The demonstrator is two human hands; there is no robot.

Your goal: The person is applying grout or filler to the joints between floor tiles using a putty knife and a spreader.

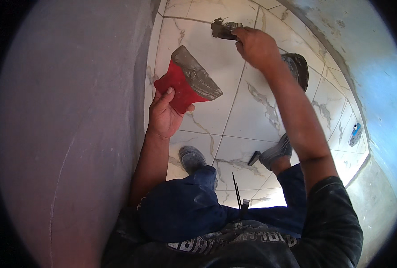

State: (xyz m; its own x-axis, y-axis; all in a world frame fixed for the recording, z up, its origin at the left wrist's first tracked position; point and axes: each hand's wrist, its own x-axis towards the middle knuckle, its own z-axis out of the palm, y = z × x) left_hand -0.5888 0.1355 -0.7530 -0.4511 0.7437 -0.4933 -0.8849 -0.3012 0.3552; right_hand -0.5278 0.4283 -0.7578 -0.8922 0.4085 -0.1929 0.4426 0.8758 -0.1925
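Note:
In my left hand (166, 117) is a red spreader (176, 82), with the thumb on its face. Its wide edge carries a thick band of wet grey mortar (196, 73) and points up and to the right. Farther out, my right hand (258, 47) is closed on a small tool (225, 30) smeared with dark grey paste. Paste clumps at its tip, so I cannot make out the tool's exact kind. The two hands are apart, both above the tiled floor. Partly behind my right forearm is a dark round container (300, 69) with grey residue on it.
A smooth grey wall (73, 111) rises close on the left; a paler wall (363, 58) curves along the right. White veined tiles (247, 111) form the floor. My shoes (191, 159) stand on them, near a small dark object (254, 157). A blue and grey item (355, 134) lies far right.

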